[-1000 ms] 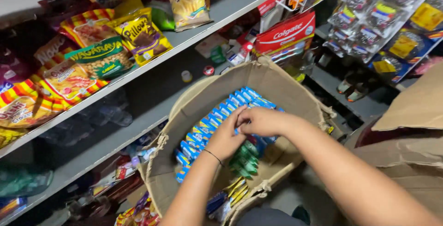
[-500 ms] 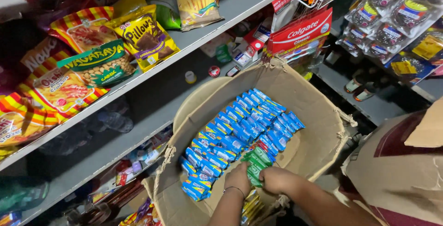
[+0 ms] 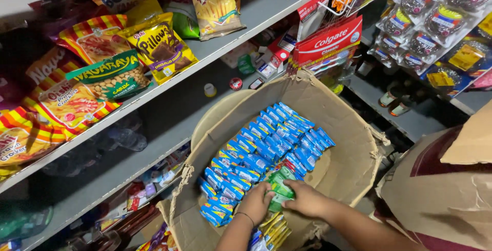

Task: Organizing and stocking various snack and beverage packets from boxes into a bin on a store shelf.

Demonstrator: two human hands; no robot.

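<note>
1. Compared with half a second before, both hands sat a little higher in the box (image 3: 353, 164), and more of the blue packets (image 3: 266, 148) showed.
2. The left hand (image 3: 256, 203) lay on the near blue packets, its fingers curled around the left edge of the green packets (image 3: 279, 187).
3. The right hand (image 3: 307, 199) pinched the same green packets from the right.
4. The green packets lay at the near end of the blue rows, between the two hands.
5. Yellow packets (image 3: 274, 228) lay below the wrists.
</note>
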